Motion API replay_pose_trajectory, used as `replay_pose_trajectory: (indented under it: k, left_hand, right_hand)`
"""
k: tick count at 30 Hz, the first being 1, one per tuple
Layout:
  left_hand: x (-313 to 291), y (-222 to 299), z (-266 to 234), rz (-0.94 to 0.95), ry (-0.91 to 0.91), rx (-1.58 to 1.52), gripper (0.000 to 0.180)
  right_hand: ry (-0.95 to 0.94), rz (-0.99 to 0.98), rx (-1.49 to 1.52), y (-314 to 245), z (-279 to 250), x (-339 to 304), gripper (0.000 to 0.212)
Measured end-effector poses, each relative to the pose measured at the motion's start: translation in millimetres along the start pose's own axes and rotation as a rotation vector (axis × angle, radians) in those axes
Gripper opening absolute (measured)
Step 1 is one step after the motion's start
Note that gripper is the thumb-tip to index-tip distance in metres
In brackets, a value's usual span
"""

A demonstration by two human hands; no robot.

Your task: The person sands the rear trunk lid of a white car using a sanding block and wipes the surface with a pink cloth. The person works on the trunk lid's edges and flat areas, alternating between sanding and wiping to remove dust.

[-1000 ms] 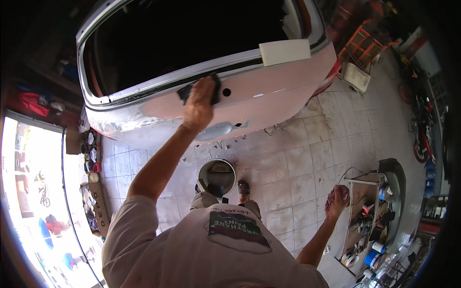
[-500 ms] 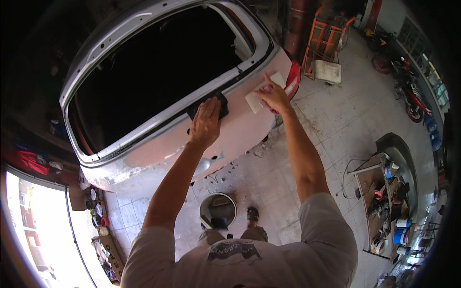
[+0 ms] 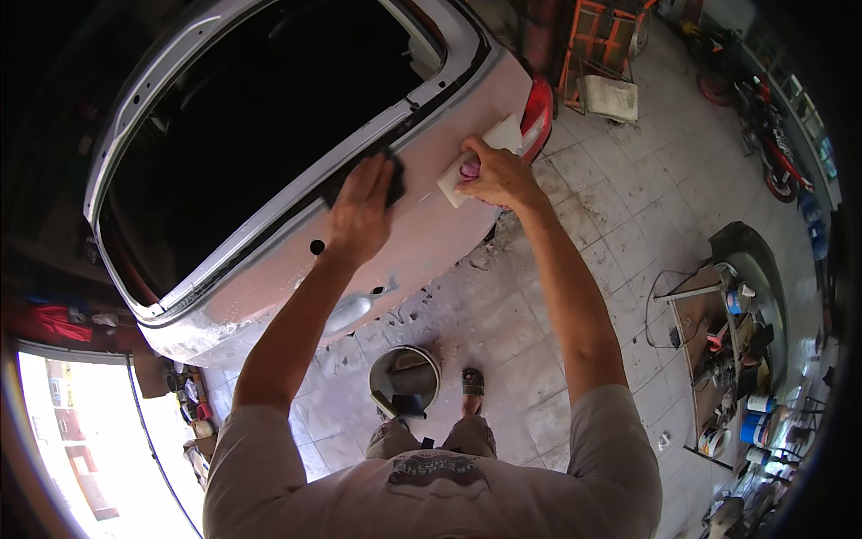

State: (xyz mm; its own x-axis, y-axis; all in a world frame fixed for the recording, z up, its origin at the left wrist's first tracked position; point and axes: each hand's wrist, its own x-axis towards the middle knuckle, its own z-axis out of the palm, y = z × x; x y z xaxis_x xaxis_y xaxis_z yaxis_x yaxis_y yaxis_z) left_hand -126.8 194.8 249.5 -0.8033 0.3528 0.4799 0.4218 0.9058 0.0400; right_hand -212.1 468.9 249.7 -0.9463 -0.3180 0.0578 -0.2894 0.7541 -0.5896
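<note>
My left hand (image 3: 359, 211) lies with its fingers long over a black sheet, which looks like sandpaper (image 3: 396, 184), pressed on the car's rear panel just below the window opening. The hand is slightly blurred. My right hand (image 3: 505, 178) curls around a crumpled pinkish wad (image 3: 469, 168), its kind unclear. Beneath that hand a pale rectangular piece (image 3: 505, 135) slants against the panel beside the red tail lamp (image 3: 538, 115); whether I hold it cannot be told. The car's rear panel (image 3: 426, 242) is matt pinkish and grey, with a round hole and a handle recess.
A bucket (image 3: 373, 370) stands on the tiled floor by my feet, with something dark at its rim. To the right is a cluttered shelf stand (image 3: 680, 314) with a curved panel (image 3: 770, 296) beside it. Farther back are an orange hand truck (image 3: 597, 40) and a red motorcycle (image 3: 779, 153).
My view has shifted, so the car sits more to the left and higher. My left hand has moved along the panel with the black sheet. My right index finger has bent in toward the wad.
</note>
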Motion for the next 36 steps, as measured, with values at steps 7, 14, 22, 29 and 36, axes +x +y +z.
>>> replay_pose_trajectory:
  k: [7, 14, 22, 29, 36]
  left_hand:
    - [84.6, 30.5, 34.1, 0.04, -0.14, 0.007, 0.067]
    - [93.0, 31.0, 58.7, 0.091, -0.128, 0.212, 0.067]
    - [303.7, 74.2, 170.6, 0.082, -0.078, 0.053, 0.048]
    - [111.7, 47.6, 61.8, 0.102, -0.284, 0.312, 0.072]
    - [330.5, 77.8, 188.6, 0.018, -0.062, 0.221, 0.062]
  right_hand:
    - [0.183, 0.191, 0.765, 89.6, 43.1, -116.4, 0.047]
    - [0.623, 0.585, 1.496, 168.7, 119.4, -370.2, 0.046]
    - [0.455, 0.89, 1.282, 209.7, 125.8, -408.9, 0.039]
    - [0.661, 1.186, 1.188, 200.6, 130.9, -549.5, 0.043]
    - [0.488, 0.862, 1.255, 227.0, 123.0, -424.5, 0.041]
